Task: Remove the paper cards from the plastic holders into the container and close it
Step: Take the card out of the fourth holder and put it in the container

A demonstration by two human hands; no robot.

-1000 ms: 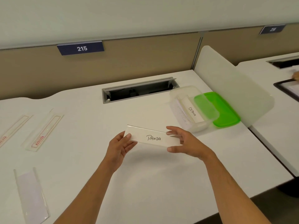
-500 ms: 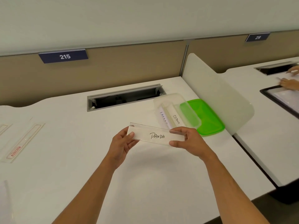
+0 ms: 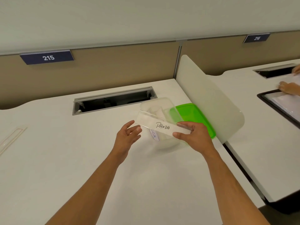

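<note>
Currently one clear plastic holder (image 3: 164,125) with a card marked "PANDA" (image 3: 162,125) is pinched at its right end by the right hand (image 3: 192,137) above one clear container (image 3: 159,103) beside one green lid (image 3: 194,117), while the left hand (image 3: 128,135) is held open, empty, below plaques "215" (image 3: 47,57) and "216" (image 3: 256,38).

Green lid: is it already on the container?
No. The green lid lies flat on the desk beside the open clear container, under its right edge.
</note>
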